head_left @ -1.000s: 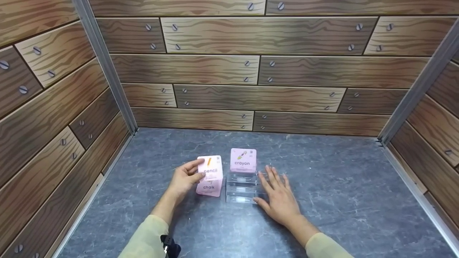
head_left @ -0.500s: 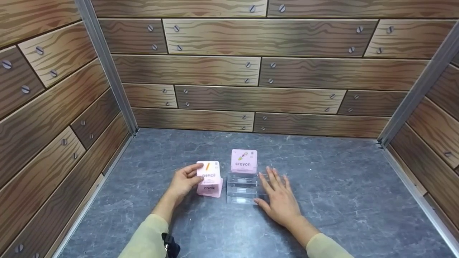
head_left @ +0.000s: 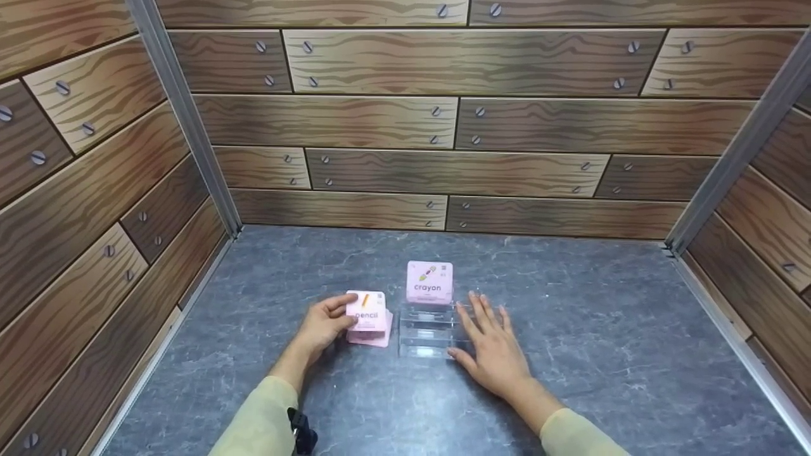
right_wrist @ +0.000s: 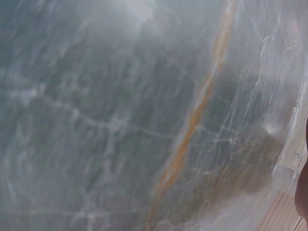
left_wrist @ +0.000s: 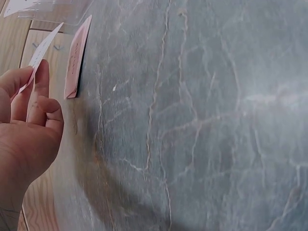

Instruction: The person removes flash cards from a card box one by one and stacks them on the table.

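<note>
Left hand [head_left: 326, 326]: fingers pinch the pencil card [head_left: 367, 312], near the pink cards [left_wrist: 77, 60]
Right hand [head_left: 496, 358]: fingers wide, beside the clear rack [head_left: 425, 342]
Crayon card [head_left: 429, 282]: at the rack's far end

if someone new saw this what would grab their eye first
Probably the crayon card, set at the far end of the clear holder. Next, the pale pencil card in the left grip, left of the holder, partly hiding a pink card. Behind, the plank-patterned wall fills the head view's top.
</note>
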`<action>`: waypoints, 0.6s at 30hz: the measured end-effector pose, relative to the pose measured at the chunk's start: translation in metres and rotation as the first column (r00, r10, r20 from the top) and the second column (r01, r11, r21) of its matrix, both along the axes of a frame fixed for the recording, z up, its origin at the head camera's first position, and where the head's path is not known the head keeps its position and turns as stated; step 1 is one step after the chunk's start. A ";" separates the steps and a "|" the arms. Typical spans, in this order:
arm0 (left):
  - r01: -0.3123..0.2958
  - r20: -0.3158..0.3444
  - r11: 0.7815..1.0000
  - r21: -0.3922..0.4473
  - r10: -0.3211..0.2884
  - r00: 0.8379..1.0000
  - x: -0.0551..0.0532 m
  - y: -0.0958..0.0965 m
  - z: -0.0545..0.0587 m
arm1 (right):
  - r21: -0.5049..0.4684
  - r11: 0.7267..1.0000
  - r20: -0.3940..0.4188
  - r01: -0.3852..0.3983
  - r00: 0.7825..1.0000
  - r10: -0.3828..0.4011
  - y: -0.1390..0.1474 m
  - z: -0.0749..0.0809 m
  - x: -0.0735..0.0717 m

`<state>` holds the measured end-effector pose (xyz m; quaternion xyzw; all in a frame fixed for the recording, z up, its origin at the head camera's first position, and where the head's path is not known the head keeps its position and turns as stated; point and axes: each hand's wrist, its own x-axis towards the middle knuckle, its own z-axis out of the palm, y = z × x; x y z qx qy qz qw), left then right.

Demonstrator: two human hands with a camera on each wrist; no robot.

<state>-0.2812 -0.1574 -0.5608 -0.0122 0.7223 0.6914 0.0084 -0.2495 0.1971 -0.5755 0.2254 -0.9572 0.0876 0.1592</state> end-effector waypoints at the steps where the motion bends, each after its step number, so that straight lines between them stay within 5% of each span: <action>1: 0.000 0.006 1.000 -0.003 0.000 1.000 -0.001 0.000 -0.001 | 0.001 1.000 0.003 0.000 1.000 0.000 0.000 0.000 0.000; 18: 0.054 0.022 0.997 -0.062 -0.053 0.998 -0.003 0.002 -0.003 | -0.012 1.000 0.008 0.004 1.000 -0.004 0.000 0.001 0.000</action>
